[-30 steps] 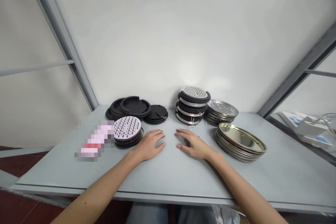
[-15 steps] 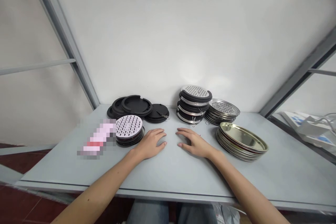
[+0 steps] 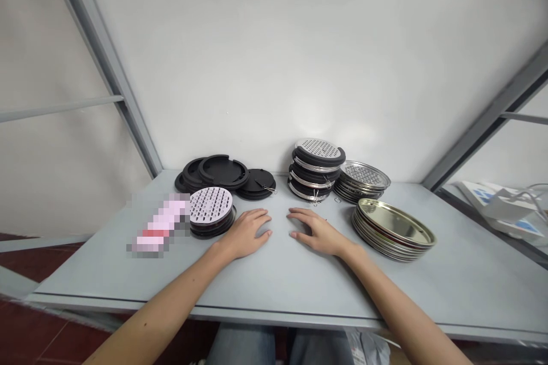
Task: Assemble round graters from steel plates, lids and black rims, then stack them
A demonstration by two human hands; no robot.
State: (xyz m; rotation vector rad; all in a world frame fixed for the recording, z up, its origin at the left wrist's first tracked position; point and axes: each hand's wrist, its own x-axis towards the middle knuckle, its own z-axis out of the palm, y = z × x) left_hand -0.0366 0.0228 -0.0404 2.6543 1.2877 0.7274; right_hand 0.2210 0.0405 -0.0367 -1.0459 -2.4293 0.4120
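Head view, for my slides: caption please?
Left hand and right hand rest on a grey table between a lilac-topped stack and gold-topped stack.

On your left, a pale lilac, round, perforated disc point(image 3: 210, 205) lies flat atop a low stack of dark round discs point(image 3: 210, 231); on your right, shiny, round, pale-gold metal plates point(image 3: 394, 222) sit stacked on the grey counter point(image 3: 282, 291), rims upward.

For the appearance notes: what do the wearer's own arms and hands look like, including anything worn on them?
The left hand and right hand show no gloves, rings, watch or bracelet. No sleeve covers the visible part of the left forearm or right forearm. The left forearm bears a small round spot.
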